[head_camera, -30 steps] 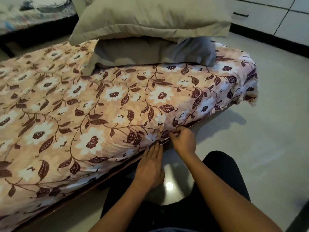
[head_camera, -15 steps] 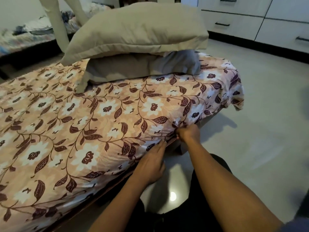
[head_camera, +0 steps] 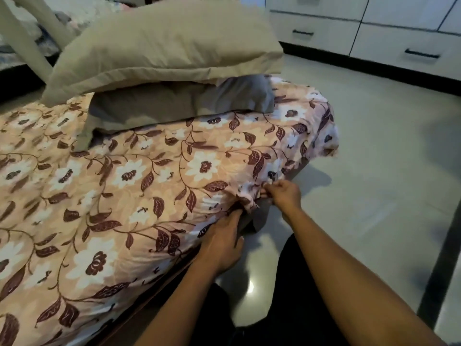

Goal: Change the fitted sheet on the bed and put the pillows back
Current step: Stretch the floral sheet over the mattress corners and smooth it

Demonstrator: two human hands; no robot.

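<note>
At the bed's near edge: the floral sheet (head_camera: 149,196) covers the top of the bed (head_camera: 159,287) and wraps down its side; the hem is bunched where the two hands meet, about 4 o'clock from the centre of the view.
Right hand (head_camera: 284,193): fingers curled, pinching a fold of the sheet's hem at the side of the bed.
Left hand (head_camera: 222,243): just beside the right one, at its 7 o'clock; fingers straight and together, tips pressed into the sheet's lower edge, where the cloth hides them.
Grey patch (head_camera: 259,218): shows beneath the hem between the hands; whether it is mattress or another cloth cannot be told.
Pillows: the beige pillow (head_camera: 162,46) lies on the grey pillow (head_camera: 179,101), both on the sheet at 12 o'clock.
Sheet corner: at 2 o'clock, wrinkled and hanging over the bed's end.
Floor (head_camera: 374,171): pale glossy tiles from 1 to 5 o'clock.
Drawers (head_camera: 374,38): white fronts with dark handles at 1 o'clock.
Dark trousers (head_camera: 294,308): at 6 o'clock, between the forearms.
</note>
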